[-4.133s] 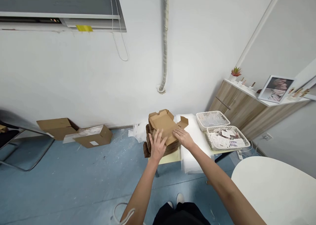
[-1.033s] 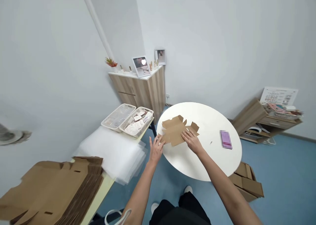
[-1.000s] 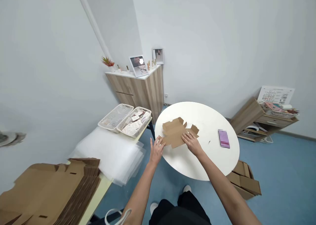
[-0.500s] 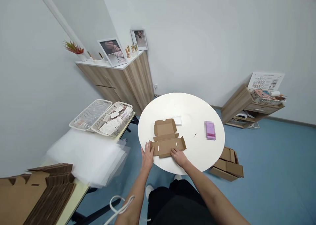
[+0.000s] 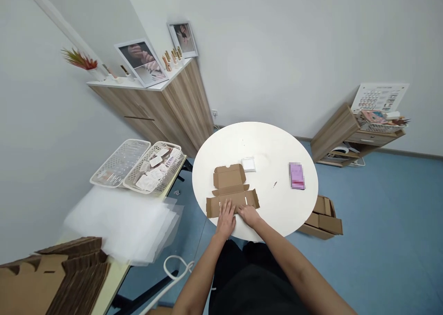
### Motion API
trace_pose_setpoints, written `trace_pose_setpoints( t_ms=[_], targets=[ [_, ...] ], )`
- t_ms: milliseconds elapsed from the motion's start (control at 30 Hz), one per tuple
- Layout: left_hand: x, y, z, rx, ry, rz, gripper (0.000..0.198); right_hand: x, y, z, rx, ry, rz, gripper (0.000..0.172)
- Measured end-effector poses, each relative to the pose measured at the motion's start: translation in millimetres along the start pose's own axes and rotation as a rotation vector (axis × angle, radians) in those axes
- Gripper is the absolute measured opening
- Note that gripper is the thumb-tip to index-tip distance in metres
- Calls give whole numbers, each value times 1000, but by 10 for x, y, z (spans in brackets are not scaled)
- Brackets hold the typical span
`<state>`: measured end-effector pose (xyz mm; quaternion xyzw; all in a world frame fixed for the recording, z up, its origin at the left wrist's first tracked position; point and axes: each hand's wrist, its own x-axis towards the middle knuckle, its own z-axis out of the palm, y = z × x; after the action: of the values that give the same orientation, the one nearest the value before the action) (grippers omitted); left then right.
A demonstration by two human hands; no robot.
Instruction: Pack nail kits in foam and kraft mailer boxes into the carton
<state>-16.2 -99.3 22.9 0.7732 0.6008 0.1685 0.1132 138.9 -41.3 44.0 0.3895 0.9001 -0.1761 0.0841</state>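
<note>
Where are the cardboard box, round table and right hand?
Cardboard box (image 5: 229, 176), head view, on its far panel.
Round table (image 5: 263, 144), head view, on bare top.
Right hand (image 5: 249, 216), head view, on its back.

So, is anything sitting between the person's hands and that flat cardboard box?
No, nothing visible: the left hand and the right hand both rest directly on the near panel of the cardboard box blank, which lies on the white round table.
</note>
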Motion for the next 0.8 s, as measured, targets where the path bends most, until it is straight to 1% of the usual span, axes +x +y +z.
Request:
trace_pose_setpoints(
  t_ms=[133, 233, 300, 467, 533, 567, 633, 700, 733, 800],
  targets=[
    [85, -182, 16, -42, -28, 26, 48, 74, -20, -94, 77, -22, 102, 26],
    [107, -260, -4, -83, -49, 68, 40, 134, -27, -132, 145, -30, 152, 23],
    [124, -293, -5, -119, -58, 79, 34, 183, -36, -135, 187, -33, 175, 20],
    [184, -381, 43, -193, -57, 49, 23, 275, -53, -94, 231, -19, 200, 12],
    [199, -406, 58, -209, -55, 54, 21, 260, -52, -79, 226, 41, 193, 9],
    [202, -412, 62, -215, -51, 57, 20, 235, -50, -72, 211, 101, 185, 7],
    [201, -410, 64, -224, -40, 59, 19, 152, -41, -56, 168, 262, 193, 8],
    [193, -397, 63, -230, -27, 53, 19, 41, -29, -23, 152, 418, 260, 13],
    [189, -390, 62, -231, -23, 51, 20, -14, -24, 1, 164, 466, 315, 16],
    [184, -379, 64, -232, -18, 48, 21, -103, -21, 57, 214, 481, 419, 20]
  ],
)
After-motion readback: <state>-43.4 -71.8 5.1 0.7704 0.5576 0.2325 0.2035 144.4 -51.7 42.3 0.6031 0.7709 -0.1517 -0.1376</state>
